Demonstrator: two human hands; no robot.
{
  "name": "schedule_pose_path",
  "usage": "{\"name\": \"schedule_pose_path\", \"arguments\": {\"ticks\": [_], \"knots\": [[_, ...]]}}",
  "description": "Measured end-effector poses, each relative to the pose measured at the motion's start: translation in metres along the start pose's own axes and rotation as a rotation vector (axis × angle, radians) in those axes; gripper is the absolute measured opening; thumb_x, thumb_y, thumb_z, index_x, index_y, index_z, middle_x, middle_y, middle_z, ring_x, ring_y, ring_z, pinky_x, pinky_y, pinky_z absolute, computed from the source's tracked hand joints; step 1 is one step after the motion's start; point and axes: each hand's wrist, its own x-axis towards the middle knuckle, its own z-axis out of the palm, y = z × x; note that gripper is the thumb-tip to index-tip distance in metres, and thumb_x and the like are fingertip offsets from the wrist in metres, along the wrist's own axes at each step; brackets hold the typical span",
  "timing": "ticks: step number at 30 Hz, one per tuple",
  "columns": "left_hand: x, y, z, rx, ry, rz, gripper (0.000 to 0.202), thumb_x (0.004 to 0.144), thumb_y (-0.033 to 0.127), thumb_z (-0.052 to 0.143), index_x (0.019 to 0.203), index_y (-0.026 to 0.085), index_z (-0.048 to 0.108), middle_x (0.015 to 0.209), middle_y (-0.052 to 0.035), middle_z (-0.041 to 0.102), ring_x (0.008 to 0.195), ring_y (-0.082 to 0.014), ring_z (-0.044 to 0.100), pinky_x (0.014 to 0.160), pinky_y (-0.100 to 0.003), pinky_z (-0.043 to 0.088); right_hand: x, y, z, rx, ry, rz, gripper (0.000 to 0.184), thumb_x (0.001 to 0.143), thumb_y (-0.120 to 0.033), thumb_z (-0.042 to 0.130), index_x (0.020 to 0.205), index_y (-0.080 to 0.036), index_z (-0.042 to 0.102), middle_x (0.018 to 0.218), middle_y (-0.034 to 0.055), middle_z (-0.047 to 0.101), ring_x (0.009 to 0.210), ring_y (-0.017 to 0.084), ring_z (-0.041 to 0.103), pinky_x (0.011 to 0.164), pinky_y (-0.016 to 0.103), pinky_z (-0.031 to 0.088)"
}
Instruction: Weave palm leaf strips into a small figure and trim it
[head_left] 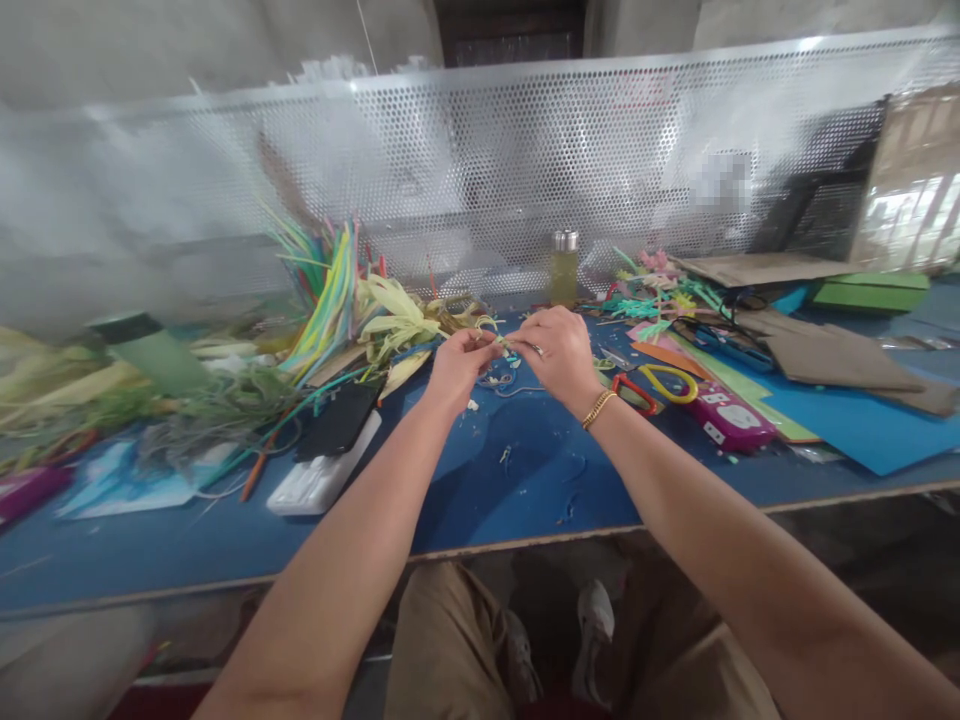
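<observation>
My left hand (463, 368) and my right hand (561, 355) meet over the middle of the blue table, fingertips pinched almost together. Between them is a small pale green-yellow strip (510, 350); its exact kind is too small to make out. Both hands appear closed on it. Thin cord and small scraps (501, 380) lie on the table just below the fingers. Right of my right hand rest scissors (667, 383) with red and yellow handles. Pale husk-like leaves (401, 318) lie to the left of my left hand.
Colourful fuzzy stems (330, 310) stand at left, near a tilted green bottle (150, 355). A black phone (339, 422) lies on a white block (322, 480). A clear bottle (564, 270) stands behind. Right are a purple case (727, 418), cardboard (840, 360) and blue sheets (877, 425).
</observation>
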Motion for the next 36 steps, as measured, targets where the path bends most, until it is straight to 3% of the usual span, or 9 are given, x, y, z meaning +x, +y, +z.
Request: {"name": "schedule_pose_path", "arguments": {"ticks": [10, 16, 26, 36], "knots": [[-0.0042, -0.0013, 0.0015, 0.041, -0.124, 0.017, 0.032, 0.054, 0.022, 0.083, 0.078, 0.016, 0.064, 0.074, -0.0005, 0.063, 0.064, -0.0096, 0.056, 0.062, -0.023, 0.043, -0.0004, -0.0004, -0.0004, 0.008, 0.032, 0.094, 0.008, 0.079, -0.033, 0.069, 0.08, -0.026, 0.069, 0.078, 0.0012, 0.068, 0.082, 0.021, 0.056, 0.085, 0.037, 0.033], [-0.0033, -0.0011, 0.0029, -0.02, -0.086, -0.015, 0.025, 0.054, 0.016, 0.078, 0.069, 0.016, 0.058, 0.061, 0.0023, 0.056, 0.054, -0.008, 0.05, 0.054, -0.022, 0.038, -0.001, -0.0017, 0.0024, -0.011, -0.035, 0.049, 0.013, 0.086, -0.032, 0.061, 0.081, -0.026, 0.071, 0.085, 0.0015, 0.071, 0.089, 0.021, 0.057, 0.087, 0.037, 0.031], [-0.0087, 0.0051, 0.0067, -0.096, -0.06, -0.077, 0.018, 0.055, 0.014, 0.073, 0.068, 0.014, 0.059, 0.063, 0.0003, 0.059, 0.058, -0.0084, 0.053, 0.056, -0.021, 0.038, -0.0033, -0.0046, 0.0052, -0.091, 0.02, 0.036, 0.015, 0.088, -0.034, 0.058, 0.087, -0.025, 0.07, 0.09, 0.0021, 0.072, 0.09, 0.021, 0.059, 0.087, 0.037, 0.032], [-0.0071, 0.0029, 0.0089, -0.152, -0.014, -0.098, 0.02, 0.053, 0.017, 0.076, 0.062, 0.013, 0.058, 0.062, 0.001, 0.056, 0.061, -0.0087, 0.055, 0.056, -0.02, 0.039, -0.0032, -0.0093, -0.0002, -0.193, -0.064, -0.09, 0.014, 0.085, -0.027, 0.059, 0.092, -0.025, 0.071, 0.096, 0.004, 0.072, 0.094, 0.023, 0.058, 0.089, 0.04, 0.029]]}}
